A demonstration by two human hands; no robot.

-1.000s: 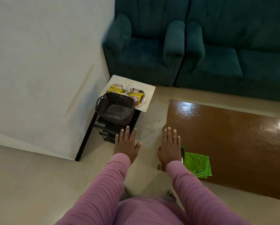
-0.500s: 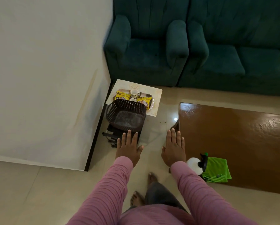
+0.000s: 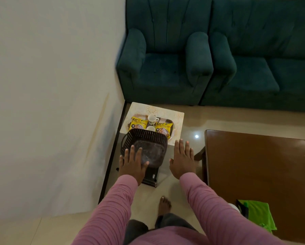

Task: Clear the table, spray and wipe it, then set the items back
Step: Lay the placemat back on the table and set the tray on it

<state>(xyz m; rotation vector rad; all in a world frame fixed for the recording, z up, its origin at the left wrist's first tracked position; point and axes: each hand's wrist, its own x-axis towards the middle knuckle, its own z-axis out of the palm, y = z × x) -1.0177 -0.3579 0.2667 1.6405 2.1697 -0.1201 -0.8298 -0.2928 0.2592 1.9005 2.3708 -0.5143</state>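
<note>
A person in pink sleeves is reaching both arms toward a dark woven basket [image 3: 144,133] by the wall, the left hand [image 3: 133,162] over its bowl and the right hand [image 3: 182,159] just beside its rim, all fingers straight, spread and holding nothing. Beyond it, a tray [image 3: 163,119] with two yellow packets [image 3: 139,123] and two white cups [image 3: 152,118] is sitting on a pale side table [image 3: 177,115]. The brown table [image 3: 254,165] is lying bare apart from a green cloth [image 3: 257,214] and spray bottle [image 3: 242,207] at its near edge. So clearing is looking done, wiping cannot be judged, and the items are waiting to go back.
</note>
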